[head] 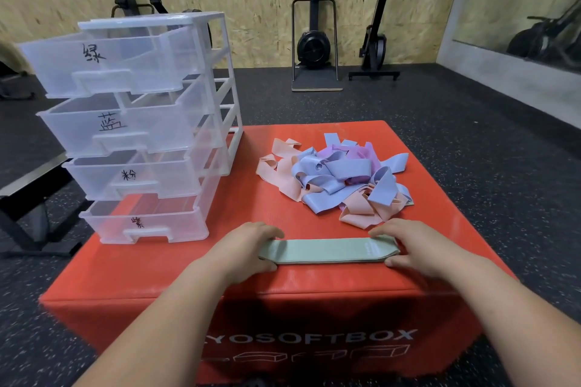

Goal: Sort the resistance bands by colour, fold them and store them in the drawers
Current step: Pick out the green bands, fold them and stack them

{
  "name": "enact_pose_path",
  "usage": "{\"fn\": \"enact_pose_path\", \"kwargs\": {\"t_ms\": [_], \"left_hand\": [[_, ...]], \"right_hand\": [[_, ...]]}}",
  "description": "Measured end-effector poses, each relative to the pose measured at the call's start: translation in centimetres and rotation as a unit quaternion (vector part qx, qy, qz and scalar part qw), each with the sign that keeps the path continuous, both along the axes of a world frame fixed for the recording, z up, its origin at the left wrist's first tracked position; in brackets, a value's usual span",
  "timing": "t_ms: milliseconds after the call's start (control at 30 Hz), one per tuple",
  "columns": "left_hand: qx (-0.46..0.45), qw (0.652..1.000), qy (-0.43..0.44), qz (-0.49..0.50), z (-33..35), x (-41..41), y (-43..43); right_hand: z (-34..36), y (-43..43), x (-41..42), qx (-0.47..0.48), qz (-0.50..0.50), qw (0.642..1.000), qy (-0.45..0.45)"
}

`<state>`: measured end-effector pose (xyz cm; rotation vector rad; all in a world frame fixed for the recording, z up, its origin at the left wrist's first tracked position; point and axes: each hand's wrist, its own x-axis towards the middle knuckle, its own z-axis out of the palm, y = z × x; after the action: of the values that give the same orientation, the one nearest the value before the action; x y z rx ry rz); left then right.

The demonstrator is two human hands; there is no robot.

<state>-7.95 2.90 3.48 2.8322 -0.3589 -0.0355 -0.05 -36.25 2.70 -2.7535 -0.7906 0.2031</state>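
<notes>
A pale green resistance band (327, 250) lies flat and stretched out near the front edge of the red soft box (283, 302). My left hand (248, 247) pinches its left end between thumb and fingers. My right hand (415, 245) pinches its right end the same way. Behind the band sits a tangled pile of pink, blue and purple bands (336, 176). A clear plastic drawer unit (135, 126) stands on the box's left side, all of its labelled drawers pulled open; they look empty.
Dark rubber gym floor surrounds the box. Exercise machines (314, 41) stand against the chipboard wall at the back. A black bench frame (28, 198) is on the left. Bare red surface lies between the drawers and the pile.
</notes>
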Motion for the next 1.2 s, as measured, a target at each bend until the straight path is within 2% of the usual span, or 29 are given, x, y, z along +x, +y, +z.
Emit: {"fn": "enact_pose_path", "kwargs": {"t_ms": [200, 467, 767, 967, 1200], "left_hand": [[-0.001, 1.000, 0.005, -0.009, 0.1, 0.1, 0.2], [-0.008, 1.000, 0.004, -0.013, 0.3, 0.8, -0.2], [-0.030, 0.996, -0.083, -0.014, 1.0, 6.9, -3.7], [-0.068, 0.988, -0.140, 0.017, 0.0, 11.6, -5.3], [-0.103, 0.978, -0.180, 0.030, -1.3, 15.1, -6.7]], "right_hand": [[0.1, 0.0, 0.3, -0.016, 0.000, 1.000, 0.003], [1.0, 0.0, 0.0, 0.023, -0.001, 1.000, 0.017], [3.2, 2.4, 3.6, 0.160, -0.055, 0.982, -0.084], [2.8, 5.1, 8.3, 0.140, -0.100, 0.972, -0.163], [3.4, 10.2, 16.5, 0.107, -0.082, 0.978, -0.162]]}}
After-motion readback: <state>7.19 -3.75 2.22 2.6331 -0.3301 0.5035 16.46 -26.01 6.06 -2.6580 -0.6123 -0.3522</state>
